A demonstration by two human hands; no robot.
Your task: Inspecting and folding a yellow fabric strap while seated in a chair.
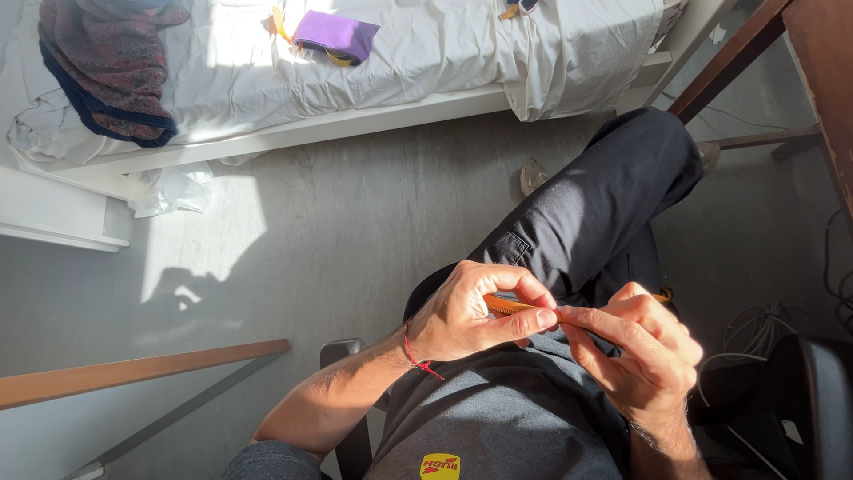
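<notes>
My left hand (pixel 475 313) and my right hand (pixel 640 351) meet over my lap and pinch a thin orange stick-like object (pixel 508 306) between the fingertips. Only a short orange stretch shows between the left fingers, and a small orange bit (pixel 664 294) peeks out behind the right hand. A red string bracelet (pixel 414 356) circles my left wrist. I sit in a dark chair (pixel 342 354), wearing black trousers (pixel 604 209) and a grey shirt (pixel 506 418).
A bed with white sheets (pixel 400 62) runs along the top, carrying a purple pouch (pixel 336 34) and a patterned garment (pixel 107 62). A wooden desk (pixel 822 80) stands at the right, a wooden rail (pixel 133 369) at the left. Cables (pixel 755 333) lie on the grey floor.
</notes>
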